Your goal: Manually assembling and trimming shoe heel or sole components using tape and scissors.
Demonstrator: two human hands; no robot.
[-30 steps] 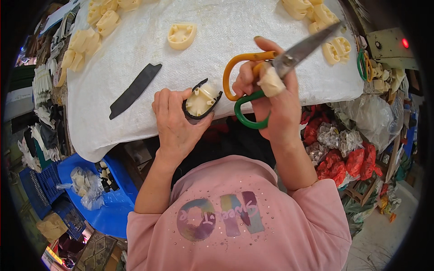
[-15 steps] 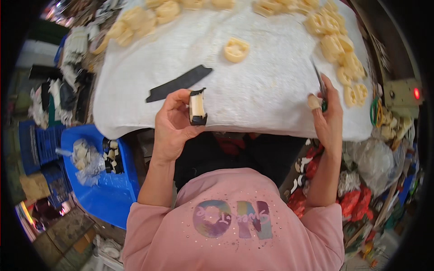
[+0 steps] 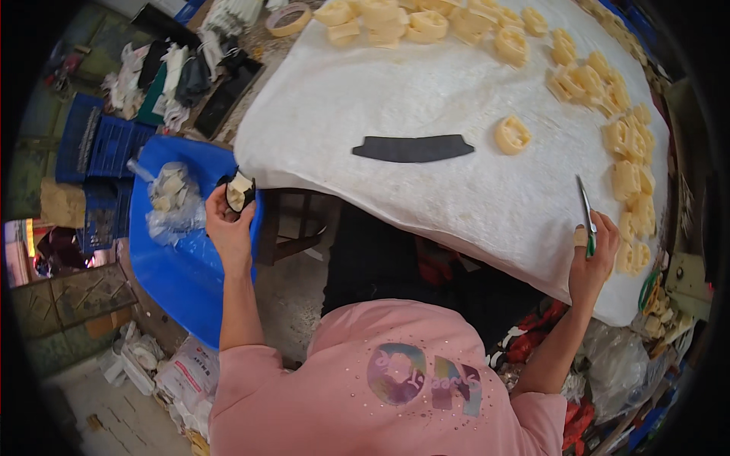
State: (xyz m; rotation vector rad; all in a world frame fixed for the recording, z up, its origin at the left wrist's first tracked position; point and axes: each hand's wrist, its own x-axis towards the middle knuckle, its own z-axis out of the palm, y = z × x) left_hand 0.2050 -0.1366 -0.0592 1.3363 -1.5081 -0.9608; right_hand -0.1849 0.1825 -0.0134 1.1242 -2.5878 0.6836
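Nearest, a pink shirt (image 3: 395, 387) with a shiny print, both forearms reaching out from it. Left grip (image 3: 228, 228) clenched around a small piece (image 3: 239, 191), cream foam wrapped in a black band, held out over the blue bin (image 3: 186, 281) to the left of the counter, apparently so that it hangs above the bin's open mouth rather than above the cloth. Just beyond that grip, inside the bin, a clear bag (image 3: 171, 201) of pale offcuts, crumpled and glossy. Right grip (image 3: 589, 262) closed on scissors (image 3: 587, 216), green handle buried in the fist, narrow steel blades shut and pointing away across the counter (image 3: 456, 190); fist resting at the near edge, probably parked there to keep the tool ready while the other side works. Tape or a small guard on the thumb, too small to be sure. Counter covered in a white, fuzzy, quilted-looking cloth draping over the edge. Ahead and left of the right grip, a flat black strip (image 3: 413, 147), curved like a shallow arc, matte, lying alone on the cloth. Just beyond it, a single cream foam block (image 3: 512, 134), rounded with cut-out holes. Farther out, right of and beyond the right grip, rows of similar cream blocks (image 3: 627, 178) along the counter's rim, and more (image 3: 426, 23) heaped at the far edge, soft and porous-looking. Far beyond the left grip, blue crates (image 3: 103, 144) and folded dark and light fabric (image 3: 182, 76) on the floor.
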